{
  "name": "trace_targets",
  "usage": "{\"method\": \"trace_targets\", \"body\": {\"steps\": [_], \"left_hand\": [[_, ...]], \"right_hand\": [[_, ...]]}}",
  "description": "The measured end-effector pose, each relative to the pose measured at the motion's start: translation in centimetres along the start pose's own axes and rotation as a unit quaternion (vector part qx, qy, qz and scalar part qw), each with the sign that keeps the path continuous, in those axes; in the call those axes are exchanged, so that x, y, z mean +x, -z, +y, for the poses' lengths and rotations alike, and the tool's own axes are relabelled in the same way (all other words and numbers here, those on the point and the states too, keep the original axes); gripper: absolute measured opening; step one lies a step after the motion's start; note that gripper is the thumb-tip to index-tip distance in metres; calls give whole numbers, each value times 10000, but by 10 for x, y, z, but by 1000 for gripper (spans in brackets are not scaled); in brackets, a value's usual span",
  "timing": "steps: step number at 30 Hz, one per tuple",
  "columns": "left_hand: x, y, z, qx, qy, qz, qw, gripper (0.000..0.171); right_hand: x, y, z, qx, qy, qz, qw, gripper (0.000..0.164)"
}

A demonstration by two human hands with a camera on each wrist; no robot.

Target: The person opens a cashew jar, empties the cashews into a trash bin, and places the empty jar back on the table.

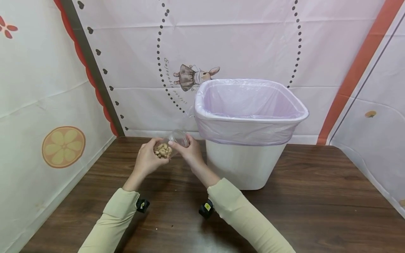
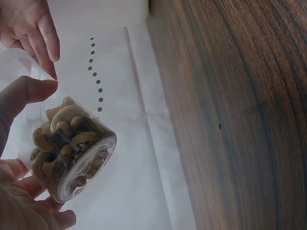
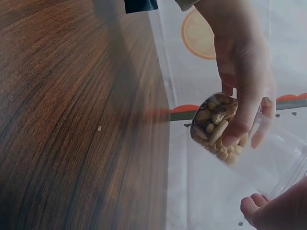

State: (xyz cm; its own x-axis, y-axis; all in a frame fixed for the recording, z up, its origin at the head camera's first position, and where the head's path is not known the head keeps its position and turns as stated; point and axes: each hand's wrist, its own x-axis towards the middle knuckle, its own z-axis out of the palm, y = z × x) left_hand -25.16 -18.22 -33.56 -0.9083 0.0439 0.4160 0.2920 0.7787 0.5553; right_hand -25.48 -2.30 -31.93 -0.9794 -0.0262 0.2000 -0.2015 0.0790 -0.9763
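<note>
A clear jar of cashew nuts is held in the air, tilted with its mouth up and to the right. My left hand grips the jar's lower part, thumb on one side and fingers on the other, as the left wrist view shows. Near the mouth, my right hand holds the jar, its thumb lying across the front. The cashew nuts are gathered at the bottom end. In the right wrist view the upper part of the jar looks bare of nuts. No lid shows on it.
A white bin with a thin purple-tinted liner folded over its rim stands just right of my right hand. Underneath is a dark wooden table. Printed cloth hangs behind and on both sides.
</note>
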Motion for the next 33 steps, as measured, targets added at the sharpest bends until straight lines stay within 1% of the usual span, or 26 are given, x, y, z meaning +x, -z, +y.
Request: {"method": "trace_targets", "body": {"steps": [5, 10, 17, 25, 30, 33], "left_hand": [[0, 0, 0, 30, -92, 14, 10000, 71], [0, 0, -1, 32, -294, 78, 9995, 72], [-1, -1, -2, 41, -486, 206, 9986, 73], [-3, -1, -3, 121, -711, 477, 9963, 73], [-5, -2, -5, 168, -859, 627, 9942, 74], [-5, -1, -4, 182, -961, 690, 9928, 75]], "right_hand": [[1, 2, 0, 80, 81, 27, 9999, 63], [2, 3, 1, 162, 52, -19, 9999, 67], [2, 4, 4, 223, -166, -51, 9996, 73], [2, 4, 4, 298, -335, 34, 9990, 65], [1, 5, 3, 262, -497, 63, 9984, 74], [1, 5, 3, 358, -624, 117, 9973, 78]]}}
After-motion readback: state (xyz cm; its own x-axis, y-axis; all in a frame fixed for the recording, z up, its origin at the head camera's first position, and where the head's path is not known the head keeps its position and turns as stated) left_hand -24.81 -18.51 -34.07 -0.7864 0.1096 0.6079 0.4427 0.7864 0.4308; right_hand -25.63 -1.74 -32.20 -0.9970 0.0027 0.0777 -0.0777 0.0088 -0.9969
